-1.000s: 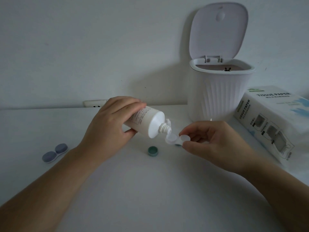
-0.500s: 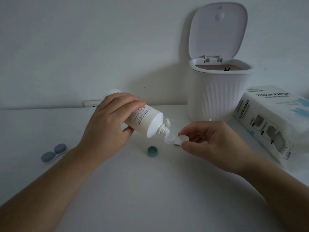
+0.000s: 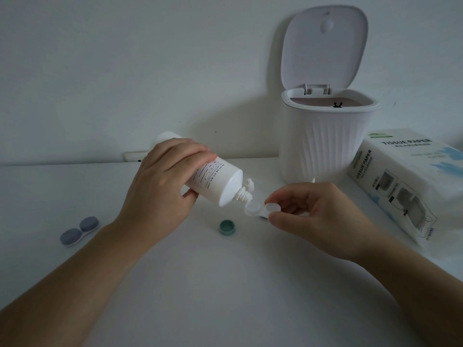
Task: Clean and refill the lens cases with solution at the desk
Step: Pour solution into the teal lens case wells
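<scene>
Two hands busy: left hand (image 3: 160,189) wrapped round solution bottle (image 3: 213,181), tilted steeper than a second ago; right hand (image 3: 308,214) pinching open lens case (image 3: 255,209). Filling likely underway.

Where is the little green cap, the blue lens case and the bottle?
green cap (image 3: 227,226): head view, on its rim, lying on the desk.
blue lens case (image 3: 79,230): head view, between its two lids.
solution bottle (image 3: 220,181): head view, on its white body near the nozzle.
</scene>
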A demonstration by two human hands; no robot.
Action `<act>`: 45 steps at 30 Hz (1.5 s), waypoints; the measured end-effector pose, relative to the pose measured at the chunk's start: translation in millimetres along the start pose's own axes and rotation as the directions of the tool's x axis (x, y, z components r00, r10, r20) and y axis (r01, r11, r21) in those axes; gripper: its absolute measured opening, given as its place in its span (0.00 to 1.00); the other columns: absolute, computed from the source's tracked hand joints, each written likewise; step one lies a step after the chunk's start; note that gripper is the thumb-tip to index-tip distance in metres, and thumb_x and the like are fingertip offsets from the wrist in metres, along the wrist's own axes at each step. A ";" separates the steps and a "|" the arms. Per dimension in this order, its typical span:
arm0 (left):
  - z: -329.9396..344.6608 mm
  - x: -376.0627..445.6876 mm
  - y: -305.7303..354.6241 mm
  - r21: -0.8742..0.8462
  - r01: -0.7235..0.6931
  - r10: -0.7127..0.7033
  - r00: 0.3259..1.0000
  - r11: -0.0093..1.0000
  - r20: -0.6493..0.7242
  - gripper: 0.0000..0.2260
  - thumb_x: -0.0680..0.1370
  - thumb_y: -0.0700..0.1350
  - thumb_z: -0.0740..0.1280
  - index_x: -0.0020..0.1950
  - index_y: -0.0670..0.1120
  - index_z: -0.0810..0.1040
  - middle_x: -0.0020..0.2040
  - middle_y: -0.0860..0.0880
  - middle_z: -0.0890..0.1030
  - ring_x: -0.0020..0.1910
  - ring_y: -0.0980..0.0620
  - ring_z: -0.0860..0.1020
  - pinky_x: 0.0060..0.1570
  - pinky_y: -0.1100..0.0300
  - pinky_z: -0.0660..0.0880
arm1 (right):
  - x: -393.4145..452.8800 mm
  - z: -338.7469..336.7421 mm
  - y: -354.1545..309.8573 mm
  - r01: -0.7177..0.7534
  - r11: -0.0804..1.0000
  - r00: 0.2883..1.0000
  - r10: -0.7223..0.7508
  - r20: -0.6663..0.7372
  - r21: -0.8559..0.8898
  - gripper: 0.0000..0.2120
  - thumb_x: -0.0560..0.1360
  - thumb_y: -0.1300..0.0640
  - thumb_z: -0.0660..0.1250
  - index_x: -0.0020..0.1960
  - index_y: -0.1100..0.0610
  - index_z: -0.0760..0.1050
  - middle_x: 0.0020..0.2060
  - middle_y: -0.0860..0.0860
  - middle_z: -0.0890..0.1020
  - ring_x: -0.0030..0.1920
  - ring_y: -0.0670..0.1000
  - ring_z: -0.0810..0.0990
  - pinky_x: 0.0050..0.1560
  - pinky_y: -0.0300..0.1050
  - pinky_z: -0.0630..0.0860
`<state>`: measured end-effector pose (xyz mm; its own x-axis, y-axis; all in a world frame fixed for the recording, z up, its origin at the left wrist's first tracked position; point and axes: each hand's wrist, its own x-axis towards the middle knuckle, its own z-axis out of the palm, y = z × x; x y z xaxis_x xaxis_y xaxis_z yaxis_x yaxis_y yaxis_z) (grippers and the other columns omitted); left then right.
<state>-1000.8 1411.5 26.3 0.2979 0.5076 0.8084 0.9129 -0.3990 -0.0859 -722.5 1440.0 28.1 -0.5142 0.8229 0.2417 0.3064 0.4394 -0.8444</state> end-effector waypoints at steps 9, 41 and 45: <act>0.7 -0.2 -1.8 -0.005 -0.004 0.004 1.000 1.000 -0.004 0.23 0.69 0.30 0.77 0.62 0.42 0.82 0.61 0.47 0.82 0.63 0.43 0.76 0.68 0.52 0.70 | 0.2 -0.2 1.2 0.009 1.000 1.000 -0.009 0.003 0.001 0.05 0.71 0.58 0.75 0.46 0.50 0.85 0.39 0.47 0.87 0.38 0.44 0.84 0.42 0.31 0.77; 3.2 -0.4 0.4 -0.041 0.021 -0.021 1.000 0.999 0.002 0.24 0.68 0.32 0.78 0.62 0.42 0.82 0.61 0.47 0.82 0.63 0.44 0.76 0.67 0.52 0.71 | 0.0 -0.1 0.2 0.029 1.000 1.000 -0.029 -0.009 -0.013 0.04 0.72 0.58 0.75 0.46 0.51 0.85 0.38 0.46 0.86 0.37 0.43 0.84 0.42 0.30 0.77; 2.0 -1.3 0.6 -0.060 0.070 -0.070 0.998 0.996 0.002 0.26 0.67 0.33 0.79 0.64 0.43 0.81 0.63 0.48 0.81 0.63 0.44 0.76 0.68 0.57 0.69 | 0.3 -1.4 0.7 0.024 1.000 0.999 -0.024 -0.030 -0.007 0.05 0.72 0.57 0.75 0.47 0.50 0.85 0.39 0.45 0.87 0.38 0.43 0.84 0.42 0.31 0.77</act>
<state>-1000.1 1412.2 24.0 0.2338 0.5356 0.8115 0.9130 -0.4079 0.0062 -721.3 1441.0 28.2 -0.4974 0.8226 0.2756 0.2997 0.4611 -0.8352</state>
